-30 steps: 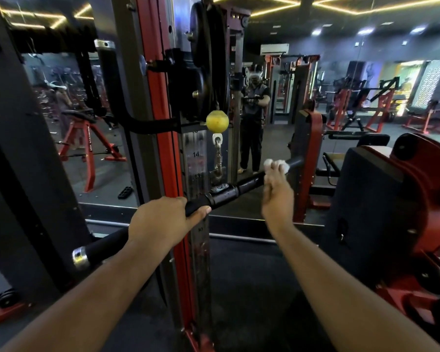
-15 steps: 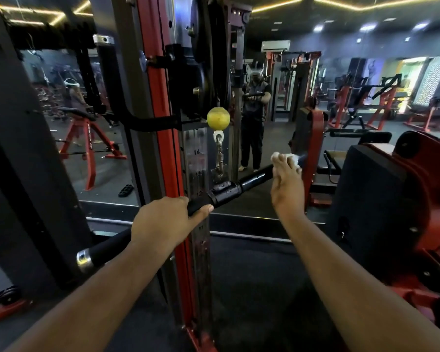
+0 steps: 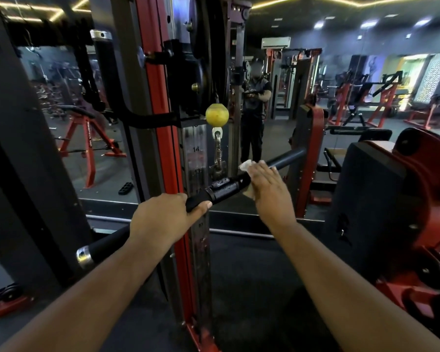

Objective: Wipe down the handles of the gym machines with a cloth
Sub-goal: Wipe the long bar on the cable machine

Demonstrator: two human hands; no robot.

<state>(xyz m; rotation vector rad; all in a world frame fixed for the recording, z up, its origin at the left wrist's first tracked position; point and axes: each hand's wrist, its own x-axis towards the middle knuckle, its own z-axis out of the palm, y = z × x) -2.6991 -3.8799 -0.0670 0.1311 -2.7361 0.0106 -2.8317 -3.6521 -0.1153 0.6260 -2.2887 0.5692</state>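
While our left hand (image 3: 160, 219) grips the bar (image 3: 287, 158) at seven o'clock, fingers curled round it, our right hand (image 3: 269, 189) wraps the white cloth (image 3: 247, 165) round the bar toward one o'clock. At twelve o'clock, a yellow ball (image 3: 217, 114) hangs above the bar's middle clip (image 3: 217, 158).

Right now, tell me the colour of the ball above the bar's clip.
Yellow. The ball hangs just above the metal clip, clearest in the head view.
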